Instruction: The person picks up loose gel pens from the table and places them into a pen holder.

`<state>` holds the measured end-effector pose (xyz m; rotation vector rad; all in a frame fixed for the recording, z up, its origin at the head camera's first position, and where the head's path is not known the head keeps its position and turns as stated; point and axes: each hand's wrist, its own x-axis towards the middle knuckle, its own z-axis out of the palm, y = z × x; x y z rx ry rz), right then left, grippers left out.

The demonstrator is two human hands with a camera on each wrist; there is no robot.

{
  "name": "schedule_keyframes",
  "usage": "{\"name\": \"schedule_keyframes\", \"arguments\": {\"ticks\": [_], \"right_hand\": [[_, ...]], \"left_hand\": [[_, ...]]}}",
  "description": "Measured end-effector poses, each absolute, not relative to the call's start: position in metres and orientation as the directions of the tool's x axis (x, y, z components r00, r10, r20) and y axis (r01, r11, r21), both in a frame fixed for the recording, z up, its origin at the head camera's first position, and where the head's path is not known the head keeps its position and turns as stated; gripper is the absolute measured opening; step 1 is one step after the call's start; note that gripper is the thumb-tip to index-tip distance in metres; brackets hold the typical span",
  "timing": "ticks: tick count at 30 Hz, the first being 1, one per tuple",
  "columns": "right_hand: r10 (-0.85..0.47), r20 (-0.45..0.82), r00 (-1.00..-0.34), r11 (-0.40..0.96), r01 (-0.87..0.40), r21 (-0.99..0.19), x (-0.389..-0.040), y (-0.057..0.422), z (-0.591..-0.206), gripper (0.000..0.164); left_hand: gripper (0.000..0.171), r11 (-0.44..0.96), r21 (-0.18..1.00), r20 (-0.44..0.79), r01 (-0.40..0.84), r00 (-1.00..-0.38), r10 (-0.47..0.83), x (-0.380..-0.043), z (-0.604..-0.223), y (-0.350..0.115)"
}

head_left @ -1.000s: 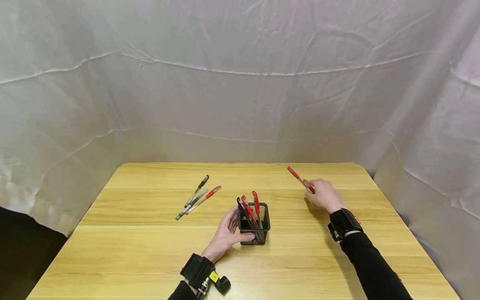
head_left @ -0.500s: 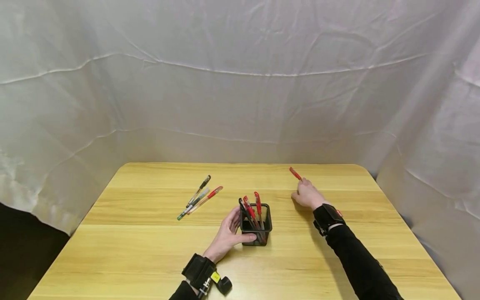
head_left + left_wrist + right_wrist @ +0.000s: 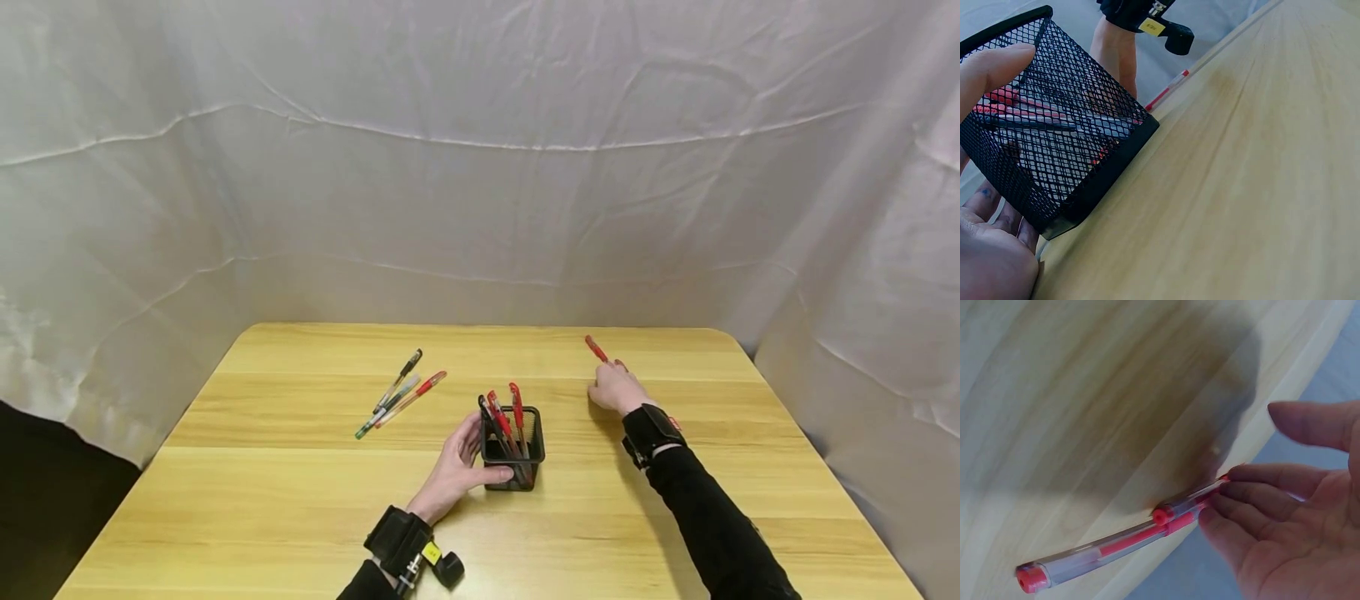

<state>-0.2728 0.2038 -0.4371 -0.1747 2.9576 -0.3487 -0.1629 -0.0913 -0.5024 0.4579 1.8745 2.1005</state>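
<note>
My left hand grips a square black mesh pen holder at the table's middle, thumb across its near side and fingers round its left. Inside stand a black pen and red pens. My right hand is low over the table's back right, beside two clear-barrelled red pens. In the right wrist view, one red pen lies at my straight fingertips, overlapping a longer red pen. The thumb stands well apart. From the head view, the hand hides the pens' near ends.
Left of the holder, a black-capped pen, a green-ended pen and a red-capped pen lie in a loose bunch on the wooden table. Grey cloth hangs behind the table's far edge.
My right hand has moved left over the two red pens, covering more of them, and they have shifted slightly right. My left hand keeps its grip on the pen holder, which stays in place.
</note>
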Motion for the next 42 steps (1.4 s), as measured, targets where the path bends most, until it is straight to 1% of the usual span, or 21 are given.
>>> {"name": "schedule_keyframes", "arguments": {"ticks": [3,7,15,22,30,37,42], "right_hand": [[-0.100,-0.152,-0.983,0.968,-0.061,-0.242,-0.271,0.202,-0.437,0.014],[-0.074,-0.143,-0.987,0.968,-0.037,-0.248,-0.267,0.201,-0.437,0.015],[-0.085,-0.129,-0.988,0.969,-0.052,-0.241,-0.264,0.202,-0.435,0.014],[-0.089,-0.129,-0.988,0.956,-0.048,-0.290,-0.261,0.211,-0.427,0.014],[-0.031,-0.127,-0.991,0.966,0.003,-0.258,-0.256,0.215,-0.422,0.017],[-0.005,-0.067,-0.998,0.976,0.010,-0.219,-0.265,0.218,-0.430,0.014],[0.010,-0.081,-0.997,0.979,0.026,-0.204,-0.271,0.217,-0.435,0.012]], "left_hand": [[0.112,-0.113,0.994,0.050,0.003,-0.906,0.421,-0.163,-0.502,-0.091],[0.111,-0.115,0.993,0.056,0.007,-0.905,0.422,-0.163,-0.502,-0.091],[0.111,-0.130,0.991,0.056,0.001,-0.907,0.417,-0.162,-0.499,-0.091],[0.113,-0.129,0.992,0.039,-0.016,-0.907,0.420,-0.163,-0.501,-0.091],[0.109,-0.124,0.992,0.057,0.004,-0.904,0.423,-0.164,-0.502,-0.092],[0.110,-0.115,0.993,0.041,-0.009,-0.906,0.422,-0.163,-0.501,-0.093],[0.111,-0.111,0.994,0.037,-0.011,-0.905,0.424,-0.163,-0.500,-0.093]]}}
